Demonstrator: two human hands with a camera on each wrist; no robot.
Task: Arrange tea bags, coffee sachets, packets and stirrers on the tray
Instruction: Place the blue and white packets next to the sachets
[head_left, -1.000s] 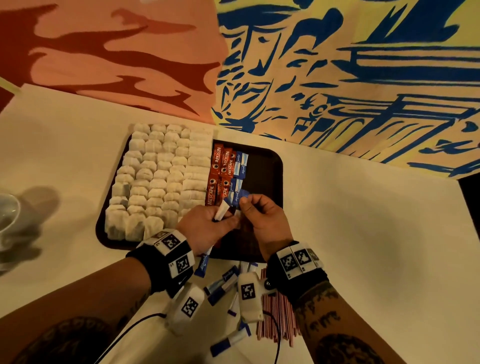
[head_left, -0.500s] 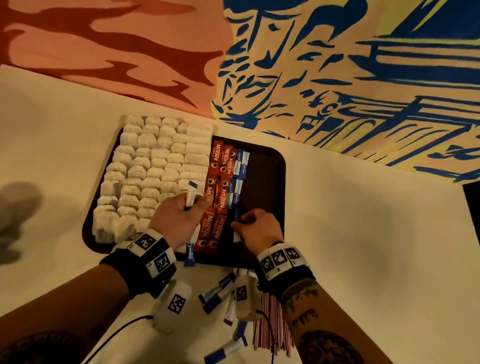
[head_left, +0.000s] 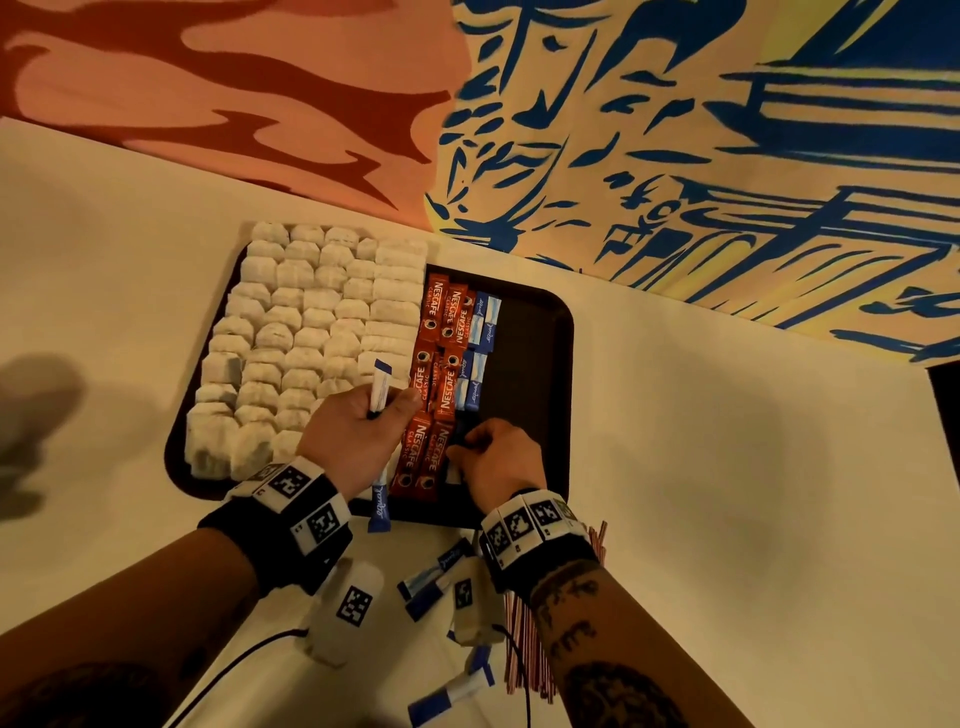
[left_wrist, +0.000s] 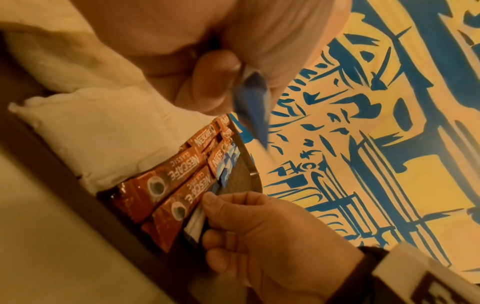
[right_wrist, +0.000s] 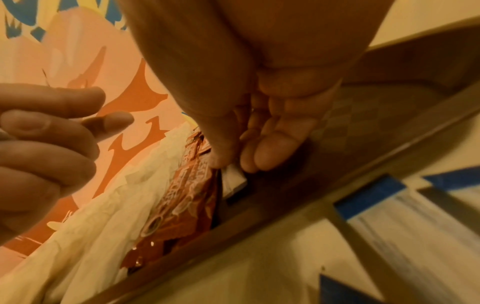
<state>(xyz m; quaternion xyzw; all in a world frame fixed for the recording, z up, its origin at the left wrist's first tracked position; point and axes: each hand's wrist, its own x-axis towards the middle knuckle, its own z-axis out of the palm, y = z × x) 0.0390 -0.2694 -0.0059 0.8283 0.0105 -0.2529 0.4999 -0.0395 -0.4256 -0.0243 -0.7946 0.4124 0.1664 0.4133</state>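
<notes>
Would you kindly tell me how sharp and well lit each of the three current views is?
Head view: warm, dim light, edges bent by the wide lens, tray fairly sharp, soft shadow at far left. Left wrist view: coffee sachets sharp, the blue packet in the left hand blurred. Right wrist view: soft throughout, loose packets on the table smeared.

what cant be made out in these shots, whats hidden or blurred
- Sweetener stick under the right hand: head view, fingers cover it; only its white end shows in the right wrist view.
- Red stirrers: head view, right forearm hides most.
- Stick in the left hand: left wrist view, blurred blue tip, print unreadable.
- Near tray rim: head view, wrists cover it.
</notes>
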